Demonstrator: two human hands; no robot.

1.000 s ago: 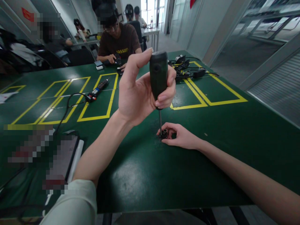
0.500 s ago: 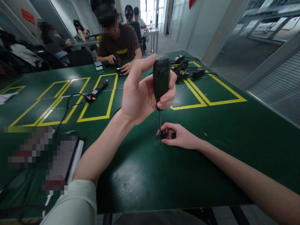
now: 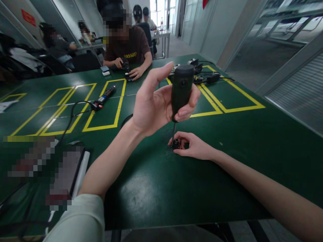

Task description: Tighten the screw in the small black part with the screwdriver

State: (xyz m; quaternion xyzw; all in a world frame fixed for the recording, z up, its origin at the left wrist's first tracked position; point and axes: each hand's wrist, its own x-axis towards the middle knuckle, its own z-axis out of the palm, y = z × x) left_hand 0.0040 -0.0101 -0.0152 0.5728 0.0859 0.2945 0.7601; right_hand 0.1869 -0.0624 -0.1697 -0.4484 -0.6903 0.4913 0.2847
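My left hand (image 3: 157, 101) wraps its fingers round the thick dark handle of a screwdriver (image 3: 183, 89), with the thumb raised beside the handle's top. The screwdriver leans slightly to the right at the top. Its thin shaft runs down to a small black part with a round metal-rimmed end (image 3: 176, 142) on the table. My right hand (image 3: 194, 145) pinches that part between thumb and fingers, low against the tabletop. Whether the tip sits in a screw is too small to tell.
On the green table (image 3: 214, 188) lie a wired pen-like tool (image 3: 106, 95), a tangle of black cables (image 3: 202, 72) and blurred-out devices (image 3: 67, 174) at the left. Across the table a person (image 3: 131, 43) works with a dark power tool. Yellow tape (image 3: 227, 111) marks rectangles.
My left hand and the screwdriver handle have moved to the right, so the screwdriver now tilts. My right hand and the black part stay where they were.
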